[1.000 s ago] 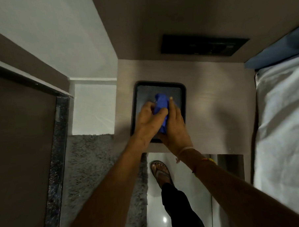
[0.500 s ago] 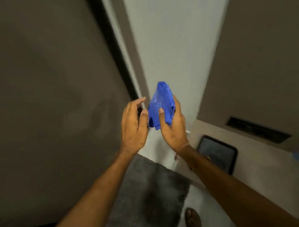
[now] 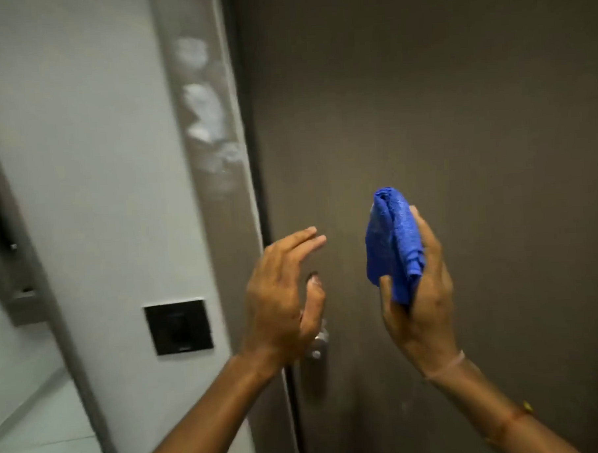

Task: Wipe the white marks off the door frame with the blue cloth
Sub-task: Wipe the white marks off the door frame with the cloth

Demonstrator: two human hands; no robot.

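Door (image 3: 458, 151) and frame (image 3: 217, 195) now fill the view instead of the tray. Cloth (image 3: 394, 246) came up bunched in the right hand (image 3: 417, 289); left hand (image 3: 283, 295) let go, open. Marks (image 3: 205, 110) sit untouched up-left, so wiping's probably next.

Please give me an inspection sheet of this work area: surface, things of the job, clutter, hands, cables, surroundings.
Surface: door frame, grey-brown, vertical, beside the closed dark door.
Job's things: white marks smeared on the upper frame, not yet wiped; blue cloth bunched, away from the frame.
Clutter: nothing seen.
Hands: right hand grips the cloth; left hand open, empty, in front of the door handle.
Cables: nothing seen.
Surroundings: black wall switch on the pale wall, left of the frame.
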